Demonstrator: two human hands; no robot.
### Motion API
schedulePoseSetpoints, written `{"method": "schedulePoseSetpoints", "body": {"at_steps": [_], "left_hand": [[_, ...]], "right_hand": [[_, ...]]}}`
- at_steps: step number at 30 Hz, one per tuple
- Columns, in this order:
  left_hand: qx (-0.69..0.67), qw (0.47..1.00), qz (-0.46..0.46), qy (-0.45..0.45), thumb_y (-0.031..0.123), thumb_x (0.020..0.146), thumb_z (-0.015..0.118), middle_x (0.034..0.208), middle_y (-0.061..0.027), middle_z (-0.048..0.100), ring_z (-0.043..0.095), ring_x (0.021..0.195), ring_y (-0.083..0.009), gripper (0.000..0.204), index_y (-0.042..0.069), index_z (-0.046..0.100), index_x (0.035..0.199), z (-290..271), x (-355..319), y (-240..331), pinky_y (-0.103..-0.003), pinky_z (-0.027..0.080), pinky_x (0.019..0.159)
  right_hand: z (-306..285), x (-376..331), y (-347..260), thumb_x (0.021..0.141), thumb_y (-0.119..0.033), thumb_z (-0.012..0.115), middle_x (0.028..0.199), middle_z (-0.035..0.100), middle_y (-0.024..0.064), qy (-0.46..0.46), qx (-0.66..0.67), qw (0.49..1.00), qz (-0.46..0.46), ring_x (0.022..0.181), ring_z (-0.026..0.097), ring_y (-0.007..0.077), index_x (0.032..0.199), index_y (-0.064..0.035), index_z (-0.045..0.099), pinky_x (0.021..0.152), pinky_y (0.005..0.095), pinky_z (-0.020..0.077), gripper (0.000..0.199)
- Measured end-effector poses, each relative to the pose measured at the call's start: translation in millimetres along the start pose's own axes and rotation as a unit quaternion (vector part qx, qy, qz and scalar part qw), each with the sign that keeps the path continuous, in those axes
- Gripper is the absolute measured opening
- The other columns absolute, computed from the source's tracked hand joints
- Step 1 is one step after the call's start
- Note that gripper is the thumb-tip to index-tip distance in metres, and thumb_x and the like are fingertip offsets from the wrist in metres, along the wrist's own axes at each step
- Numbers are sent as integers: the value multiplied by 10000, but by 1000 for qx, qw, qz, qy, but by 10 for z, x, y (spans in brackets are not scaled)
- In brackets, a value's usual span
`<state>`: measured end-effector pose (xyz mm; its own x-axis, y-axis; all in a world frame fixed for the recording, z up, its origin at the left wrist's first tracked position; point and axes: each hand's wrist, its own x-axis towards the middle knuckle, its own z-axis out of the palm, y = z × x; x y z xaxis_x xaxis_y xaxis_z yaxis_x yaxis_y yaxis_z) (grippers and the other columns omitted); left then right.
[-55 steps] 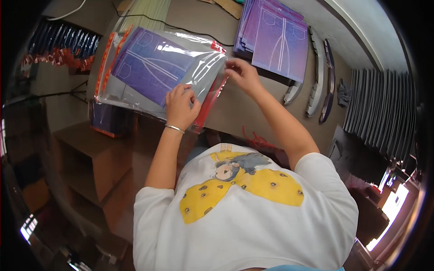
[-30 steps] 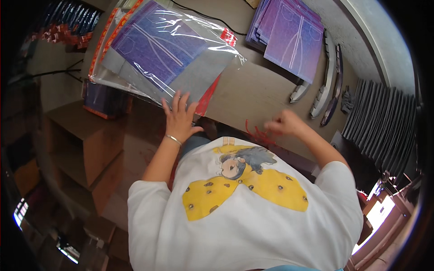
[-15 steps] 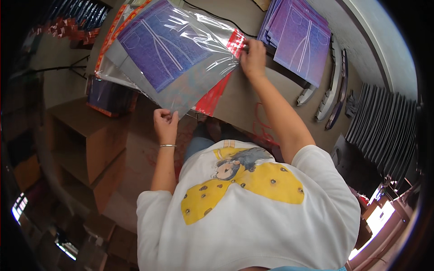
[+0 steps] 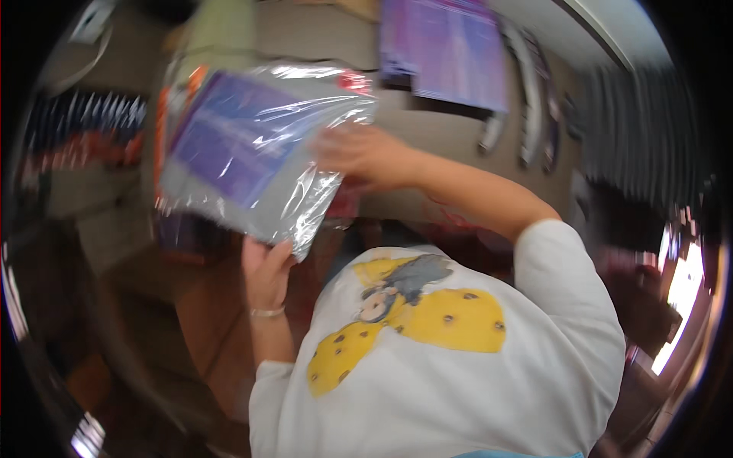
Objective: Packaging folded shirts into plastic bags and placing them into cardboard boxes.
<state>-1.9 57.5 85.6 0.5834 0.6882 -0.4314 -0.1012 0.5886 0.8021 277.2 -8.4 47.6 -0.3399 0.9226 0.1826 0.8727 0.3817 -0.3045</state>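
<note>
A clear, shiny plastic bag [image 4: 305,217] holds a grey sheet with a purple-blue panel [image 4: 229,137] printed like denim. My left hand [image 4: 267,271] is closed on the bag's near lower corner, thumb on top. Over the bag's right side lies my right hand [image 4: 366,156], blurred by motion, its fingers stretched out toward the left. Whether it presses on the plastic, I cannot tell. A red patch [image 4: 353,82] shows at the bag's far right corner. Orange-edged packaging [image 4: 162,141] sticks out from under the bag's left side.
Purple printed sheets [image 4: 454,57] lie stacked at the table's far right, beside curved grey strips [image 4: 527,99]. A row of dark grey sheets [image 4: 641,130] stands farther right. Shiny dark packages [image 4: 88,122] stand at the left. Cardboard boxes [image 4: 206,328] are below the table at left.
My right hand has left the red strip at the bag's right edge and moved left over the bag. The bag now lies nearer and more to the left, and the whole view has shifted.
</note>
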Motion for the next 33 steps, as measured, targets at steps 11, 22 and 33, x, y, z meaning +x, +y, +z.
{"method": "schedulePoseSetpoints", "body": {"at_steps": [11,22,33], "left_hand": [[243,849,-8,-469,118,881,571,1091,-114,565,619,929,-226,349,-2,467,1192,1201,666,-71,-371,496,885],[354,686,-78,-631,-29,897,544,1050,-83,582,589,978,-158,237,-10,502,1130,2528,400,-927,-297,471,919],[465,697,-127,-531,8,870,600,1073,-64,564,588,938,-128,297,12,497,1148,2795,6,-1467,-254,492,823]], "right_hand": [[-555,-2393,-1672,907,-144,590,809,652,1,485,373,507,607,693,618,90,948,-37,679,608,229,484,145],[1881,-4201,-5046,865,-66,622,1103,594,19,894,65,-261,358,954,595,189,1118,-121,561,783,341,509,266],[2498,-5107,-4258,840,-279,635,1159,580,166,705,149,-459,520,1094,554,247,1247,-78,515,901,371,445,469]]}}
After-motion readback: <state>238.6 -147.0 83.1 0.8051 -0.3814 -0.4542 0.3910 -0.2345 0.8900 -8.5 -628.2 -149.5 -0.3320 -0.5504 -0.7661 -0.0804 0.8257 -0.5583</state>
